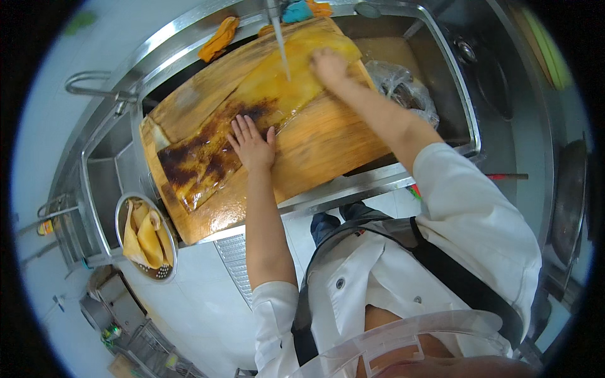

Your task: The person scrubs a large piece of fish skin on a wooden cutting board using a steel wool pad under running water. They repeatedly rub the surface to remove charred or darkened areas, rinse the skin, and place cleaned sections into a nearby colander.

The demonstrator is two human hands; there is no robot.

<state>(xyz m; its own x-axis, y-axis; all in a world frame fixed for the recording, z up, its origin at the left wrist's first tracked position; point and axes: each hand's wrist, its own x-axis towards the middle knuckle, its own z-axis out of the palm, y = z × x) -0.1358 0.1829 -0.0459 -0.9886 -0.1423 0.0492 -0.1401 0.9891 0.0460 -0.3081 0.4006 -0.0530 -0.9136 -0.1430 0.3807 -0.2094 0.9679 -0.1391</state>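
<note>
A long wet sheet of what looks like animal skin (261, 94) lies across a wooden board (328, 138). Its far right part is yellow, and its near left part carries dark brown scorched patches. My left hand (253, 146) presses flat on the near edge of the scorched part, fingers spread. Toward the sheet's far right end, my right hand (329, 67) rests on the yellow surface with its fingers curled in. Whatever may be inside that fist is hidden. A thin stream of water from the tap (275, 19) falls onto the sheet between my hands.
The board bridges a steel sink (463, 104). A clear plastic bag (409, 94) sits in the basin at right. An orange cloth (218, 39) and a blue cloth (296, 11) lie along the back rim. At left, a metal colander (165, 273) holds folded yellow pieces.
</note>
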